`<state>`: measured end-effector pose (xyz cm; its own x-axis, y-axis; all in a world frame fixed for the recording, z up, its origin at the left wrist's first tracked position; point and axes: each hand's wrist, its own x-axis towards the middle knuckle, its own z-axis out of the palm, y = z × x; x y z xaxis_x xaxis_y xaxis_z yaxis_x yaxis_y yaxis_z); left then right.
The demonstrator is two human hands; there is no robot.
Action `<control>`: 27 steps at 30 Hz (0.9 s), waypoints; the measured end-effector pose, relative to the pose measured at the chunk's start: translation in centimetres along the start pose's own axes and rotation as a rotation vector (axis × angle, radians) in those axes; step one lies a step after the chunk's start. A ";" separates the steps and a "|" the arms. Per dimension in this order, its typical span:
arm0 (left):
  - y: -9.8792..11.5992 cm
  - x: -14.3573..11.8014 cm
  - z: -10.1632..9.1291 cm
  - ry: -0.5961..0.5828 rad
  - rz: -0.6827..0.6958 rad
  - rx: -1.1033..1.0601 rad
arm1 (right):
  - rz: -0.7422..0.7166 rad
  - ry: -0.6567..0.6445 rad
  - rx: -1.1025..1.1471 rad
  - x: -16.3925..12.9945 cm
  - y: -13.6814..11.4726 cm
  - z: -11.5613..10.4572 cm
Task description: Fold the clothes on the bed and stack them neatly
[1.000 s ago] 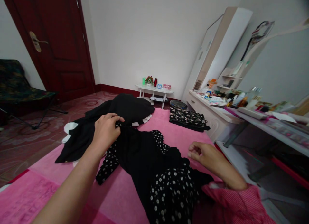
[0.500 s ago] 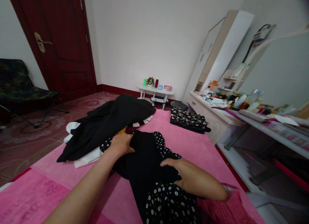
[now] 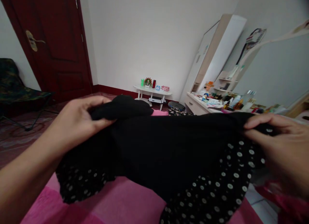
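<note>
1. Hands hold a black dotted dress (image 3: 169,153) up over the pink bed (image 3: 116,204).
2. The left hand (image 3: 77,121) pinches one end with closed fingers.
3. The right hand (image 3: 282,150) pinches the other end.

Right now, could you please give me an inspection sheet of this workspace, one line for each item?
Surface: pink bed cover, partly hidden by cloth.
Job's things: black polka-dot garment, lifted and stretched between both hands.
Clutter: folded floral cloth behind the garment; bottles and small items on the white dresser.
Hands: left hand pinches the garment's left edge; right hand pinches its right edge.
Cables: nothing seen.
Surroundings: dark red door, folding chair, small white table, white walls.
</note>
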<state>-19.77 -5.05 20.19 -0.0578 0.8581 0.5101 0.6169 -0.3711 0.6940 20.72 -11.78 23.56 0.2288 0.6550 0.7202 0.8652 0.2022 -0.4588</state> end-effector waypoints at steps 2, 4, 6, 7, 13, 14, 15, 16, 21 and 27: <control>0.7 3.6 1.1 0.033 0.172 0.109 | -0.089 0.022 -0.063 3.2 1.2 1.2; 1.1 7.5 3.6 0.078 0.238 0.310 | -0.194 -0.003 -0.125 6.1 3.1 3.5; 1.2 9.8 6.8 0.091 0.252 0.461 | -0.238 -0.088 -0.284 7.6 5.2 5.9; 1.2 10.1 8.4 0.078 0.261 0.503 | -0.239 -0.150 -0.332 7.5 5.9 7.0; -0.2 0.0 15.6 -0.365 0.534 0.315 | -0.363 -0.646 -0.139 -3.7 4.3 9.5; -0.6 -2.5 16.1 -0.481 0.545 0.278 | -0.353 -0.763 -0.132 -6.2 3.7 9.4; -1.2 -4.8 16.5 -0.589 0.540 0.266 | -0.322 -0.845 -0.149 -8.4 3.3 9.3; -1.7 -6.9 16.7 -0.677 0.525 0.268 | -0.285 -0.908 -0.171 -10.2 3.2 9.2; -3.6 -11.9 17.3 -0.693 0.412 0.324 | -0.176 -0.911 -0.309 -14.1 5.5 10.3; -3.4 -9.1 17.1 -0.728 0.341 0.317 | -0.075 -0.848 -0.276 -12.3 6.5 11.8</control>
<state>-7.97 -5.50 4.53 0.6204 0.7722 0.1371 0.7056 -0.6259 0.3323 18.29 -9.92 5.60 -0.1449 0.9872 0.0660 0.9662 0.1555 -0.2058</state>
